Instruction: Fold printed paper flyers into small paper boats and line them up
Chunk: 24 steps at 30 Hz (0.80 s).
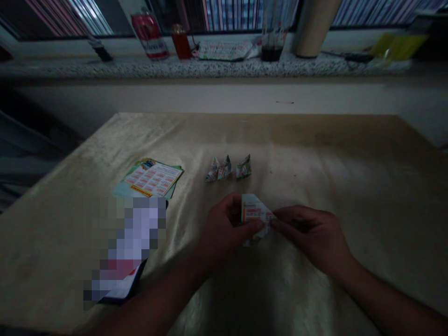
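A small folded piece of printed paper (255, 212) sits between both my hands, low over the table. My left hand (224, 231) is closed on its left side, thumb pressing on top. My right hand (313, 235) pinches the paper's right edge with its fingertips. Just beyond them, three small folded paper shapes (228, 168) stand in a row on the beige tablecloth (332, 158).
A stack of printed flyers (150, 179) lies to the left. A blurred flat object (122, 254) lies at the near left. Behind the table, a stone ledge (217, 67) carries a red can (150, 35), a red cup (181, 42), a dark glass (272, 44) and a packet (224, 50).
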Each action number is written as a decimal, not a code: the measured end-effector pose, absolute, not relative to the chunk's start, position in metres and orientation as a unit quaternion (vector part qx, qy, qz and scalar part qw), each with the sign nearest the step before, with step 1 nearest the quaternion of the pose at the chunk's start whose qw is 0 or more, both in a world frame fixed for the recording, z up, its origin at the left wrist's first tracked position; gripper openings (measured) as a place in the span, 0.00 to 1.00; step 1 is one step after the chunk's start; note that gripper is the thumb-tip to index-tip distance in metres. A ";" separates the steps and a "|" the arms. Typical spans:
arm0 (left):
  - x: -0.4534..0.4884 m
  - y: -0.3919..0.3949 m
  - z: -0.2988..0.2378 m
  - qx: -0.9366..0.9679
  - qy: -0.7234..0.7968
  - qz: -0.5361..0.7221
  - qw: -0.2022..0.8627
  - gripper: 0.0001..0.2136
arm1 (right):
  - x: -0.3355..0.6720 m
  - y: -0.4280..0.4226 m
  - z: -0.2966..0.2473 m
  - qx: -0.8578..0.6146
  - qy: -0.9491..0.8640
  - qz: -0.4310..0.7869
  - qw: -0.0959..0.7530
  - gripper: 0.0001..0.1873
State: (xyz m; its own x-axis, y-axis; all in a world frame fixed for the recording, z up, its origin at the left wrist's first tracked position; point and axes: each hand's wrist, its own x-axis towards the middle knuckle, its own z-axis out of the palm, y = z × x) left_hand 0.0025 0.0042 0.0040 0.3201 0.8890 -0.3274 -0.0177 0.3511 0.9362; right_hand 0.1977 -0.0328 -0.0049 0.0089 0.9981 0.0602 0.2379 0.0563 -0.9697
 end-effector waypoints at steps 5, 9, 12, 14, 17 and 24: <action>0.002 0.004 0.002 0.408 0.456 0.342 0.714 0.26 | 0.196 -0.031 -0.001 -0.559 -0.540 0.385 0.498 0.10; 0.000 0.003 0.007 0.474 0.473 0.295 0.681 0.22 | 0.195 -0.032 0.004 -0.524 -0.548 0.403 0.513 0.15; -0.004 0.001 0.012 0.547 0.461 0.220 0.664 0.14 | 0.197 -0.034 0.006 -0.526 -0.559 0.387 0.511 0.17; -0.008 0.001 0.015 0.586 0.416 0.165 0.676 0.15 | 0.200 -0.034 0.005 -0.529 -0.591 0.364 0.488 0.18; -0.012 0.003 0.017 0.666 0.403 0.106 0.619 0.18 | 0.203 -0.033 0.000 -0.518 -0.654 0.341 0.433 0.20; -0.009 0.004 0.020 0.846 0.469 -0.037 0.252 0.18 | 0.202 -0.023 -0.021 -0.457 -0.794 0.241 0.320 0.16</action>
State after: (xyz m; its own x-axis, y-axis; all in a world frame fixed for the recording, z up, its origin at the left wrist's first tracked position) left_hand -0.0091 0.0043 0.0198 0.5575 0.7747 -0.2985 0.8115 -0.4329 0.3925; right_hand 0.2016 -0.0235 -0.0207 -0.3775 0.8803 0.2875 0.5721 0.4658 -0.6751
